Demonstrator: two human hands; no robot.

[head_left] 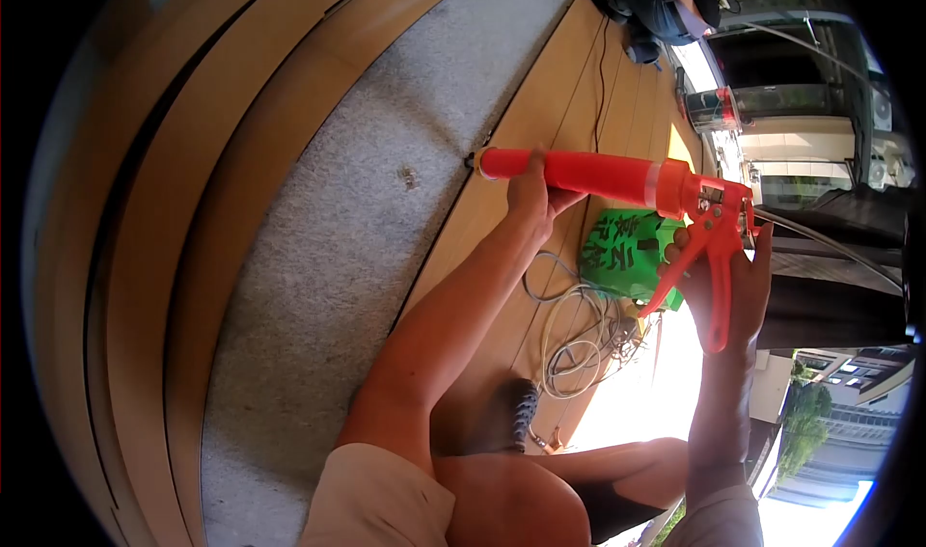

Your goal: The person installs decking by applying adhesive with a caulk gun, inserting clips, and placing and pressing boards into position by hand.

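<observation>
A red caulking gun [598,177] lies across the middle of the head view, its tip pointing left at the dark seam beside the grey strip. Whether the tip touches the seam I cannot tell. My left hand [533,200] is wrapped round the barrel near the front end. At the back end, my right hand [738,291] grips the handle and trigger, with the fingers partly hidden behind them. The grey rough-textured strip [333,229] runs between curved wooden boards [222,151] and the wood-plank floor [521,113].
Behind the gun stands a green container [617,253] with black writing. A coiled hose or cable [569,349] lies on the planks near my shoe [523,414]. Another person [666,7] is at the top right, near a clear box [712,110].
</observation>
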